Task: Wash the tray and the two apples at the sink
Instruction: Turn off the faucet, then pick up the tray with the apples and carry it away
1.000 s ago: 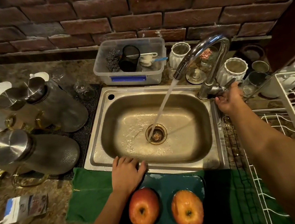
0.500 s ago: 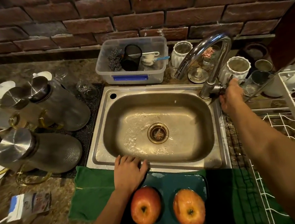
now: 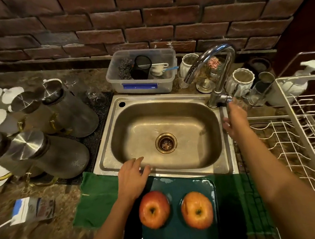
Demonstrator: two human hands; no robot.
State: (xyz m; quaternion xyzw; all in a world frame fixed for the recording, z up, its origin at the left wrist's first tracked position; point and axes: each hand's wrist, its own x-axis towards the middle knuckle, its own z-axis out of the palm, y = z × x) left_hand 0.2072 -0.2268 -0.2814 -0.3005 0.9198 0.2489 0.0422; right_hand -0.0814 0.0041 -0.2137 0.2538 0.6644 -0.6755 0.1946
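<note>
Two red-yellow apples, one on the left [image 3: 154,209] and one on the right [image 3: 197,210], sit side by side on a dark teal tray [image 3: 177,186] lying on a green cloth [image 3: 96,197] in front of the steel sink [image 3: 221,167]. My left hand [image 3: 133,176] rests with relaxed fingers on the sink's front rim at the tray's far left corner. My right hand [image 3: 234,120] hovers with loose fingers just below the handle of the chrome faucet [image 3: 217,72], holding nothing. No water runs from the spout.
A white wire dish rack [image 3: 295,132] stands to the right. Glass jugs with steel lids [image 3: 60,152] lie on a black mat at the left. Behind the sink are a clear plastic box [image 3: 142,86] of scrubbers and white ceramic pots [image 3: 242,79].
The water stream stopped. My right hand left the faucet handle and drew back toward me. My left hand lifted slightly along the sink rim.
</note>
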